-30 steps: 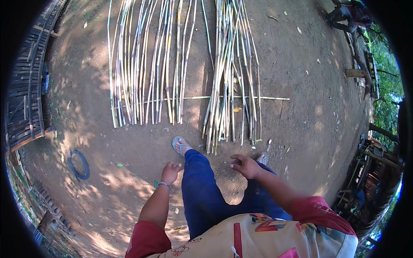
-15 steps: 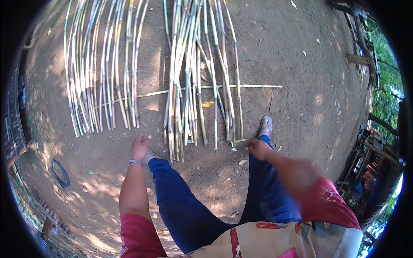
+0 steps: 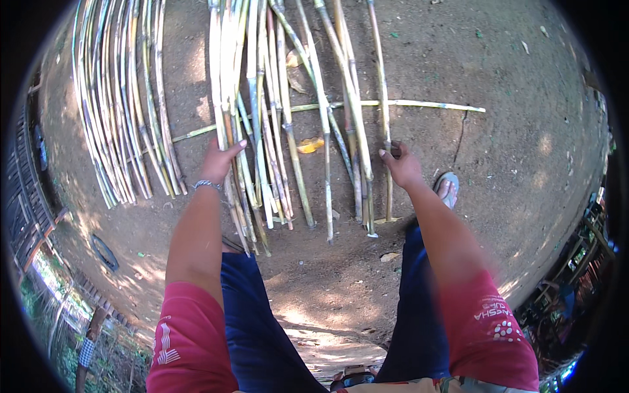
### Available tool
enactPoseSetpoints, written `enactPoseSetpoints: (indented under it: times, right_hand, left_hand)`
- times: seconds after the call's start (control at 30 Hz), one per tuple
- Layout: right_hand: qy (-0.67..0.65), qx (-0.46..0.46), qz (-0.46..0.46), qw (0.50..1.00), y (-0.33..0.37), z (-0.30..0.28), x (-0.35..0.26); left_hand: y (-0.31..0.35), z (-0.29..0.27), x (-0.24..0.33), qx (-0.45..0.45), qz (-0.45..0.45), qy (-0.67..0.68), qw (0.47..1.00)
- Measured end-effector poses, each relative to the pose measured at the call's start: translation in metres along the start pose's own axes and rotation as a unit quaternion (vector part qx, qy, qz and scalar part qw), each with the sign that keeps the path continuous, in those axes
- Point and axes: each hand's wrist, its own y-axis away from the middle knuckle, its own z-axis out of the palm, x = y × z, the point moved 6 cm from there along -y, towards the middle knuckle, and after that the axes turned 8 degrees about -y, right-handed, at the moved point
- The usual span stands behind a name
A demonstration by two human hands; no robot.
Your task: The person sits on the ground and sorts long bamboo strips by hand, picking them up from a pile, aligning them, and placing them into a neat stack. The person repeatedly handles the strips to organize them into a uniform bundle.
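Long jointed cane stalks (image 3: 254, 85), pale yellow-green with purplish tints, lie in a loose pile on the ground before me. My left hand (image 3: 223, 161) is at the pile's left edge, its thumb across the outer stalks and its fingers mostly hidden. At the right edge, my right hand (image 3: 403, 165) has thumb and fingers about the outermost cane stalk (image 3: 385, 118). Beneath the stalks runs a crosswise cane (image 3: 439, 105), sticking out on the right. Some stalks in the middle cross one another at a slant.
A second group of cane stalks (image 3: 118, 105) lies to the left, side by side. Yellow leaves, one of them bright (image 3: 310, 145), rest among the canes. Behind on the left lies a dark ring like a tyre (image 3: 105, 252). My sandalled right foot (image 3: 447, 190) stands beside the pile.
Both hands have moved forward from near my legs to the two sides of the pile. My body leans closer, and the canes appear larger and shifted in view.
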Motion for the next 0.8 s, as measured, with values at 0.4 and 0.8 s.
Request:
enactPoseSetpoints:
  times: [0.4,0.8]
  right_hand:
    - [-0.287,0.047,0.048,0.956,0.034,0.065,-0.022]
    - [0.124,-0.001,0.107,0.987,0.039,-0.018,-0.021]
  left_hand:
    - [0.05,0.09,0.058,-0.126,-0.035,0.131,0.983]
    - [0.081,0.124,0.05,-0.196,0.139,-0.044,0.97]
